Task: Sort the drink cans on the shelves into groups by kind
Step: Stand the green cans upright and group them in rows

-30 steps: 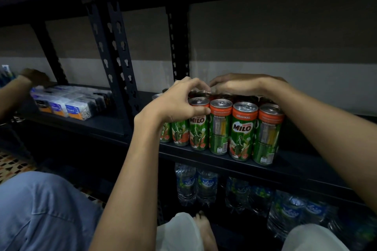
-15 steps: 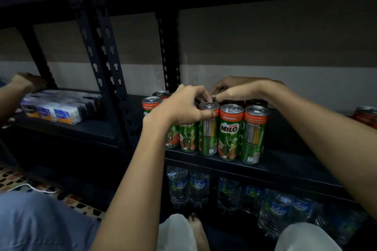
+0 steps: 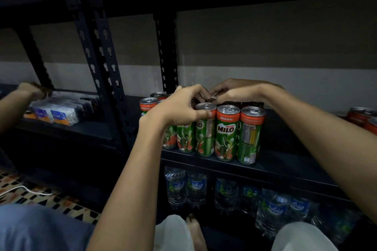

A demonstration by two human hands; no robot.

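Your left hand [image 3: 179, 106] curls over the tops of the green Milo cans [image 3: 226, 132] clustered upright at the front of the dark middle shelf [image 3: 285, 161]; your right hand [image 3: 234, 91] pinches something behind them, hidden from view, fingers curled

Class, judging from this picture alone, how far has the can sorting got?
Done: green Milo cans stand grouped at the shelf front. In hand: left hand and right hand curl over that group's can tops. Left: orange-red cans sit apart at far right.
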